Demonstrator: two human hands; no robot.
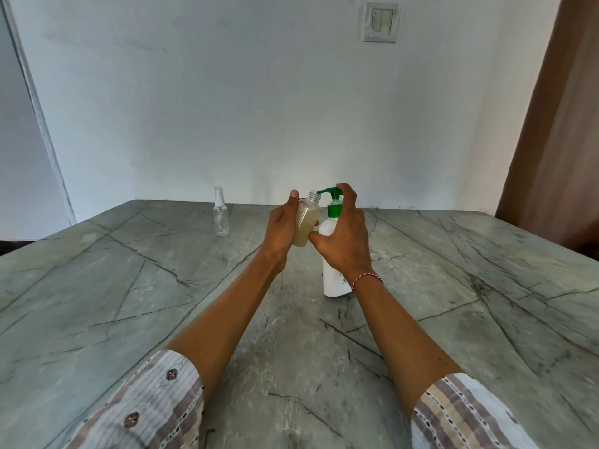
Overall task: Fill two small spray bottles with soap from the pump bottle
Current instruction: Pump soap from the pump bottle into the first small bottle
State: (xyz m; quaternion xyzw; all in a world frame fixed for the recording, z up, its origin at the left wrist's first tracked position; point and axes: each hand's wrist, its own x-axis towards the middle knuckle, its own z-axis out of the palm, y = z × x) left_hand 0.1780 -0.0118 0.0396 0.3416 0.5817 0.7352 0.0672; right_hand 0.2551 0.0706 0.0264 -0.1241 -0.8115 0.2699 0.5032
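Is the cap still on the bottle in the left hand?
No, the small bottle the left hand holds shows a bare threaded neck, tilted up to the green pump spout.

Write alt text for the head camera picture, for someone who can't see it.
A left hand holds a small open bottle of cloudy soap tilted under the green spout of a white pump bottle, while the right hand rests on the pump. A capped, empty spray bottle stands farther back on the grey stone table.

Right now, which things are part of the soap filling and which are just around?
In use: uncapped small bottle in left hand; pump bottle under right hand; capped spray bottle standing apart.
Not in use: wall switch, curtain, table.
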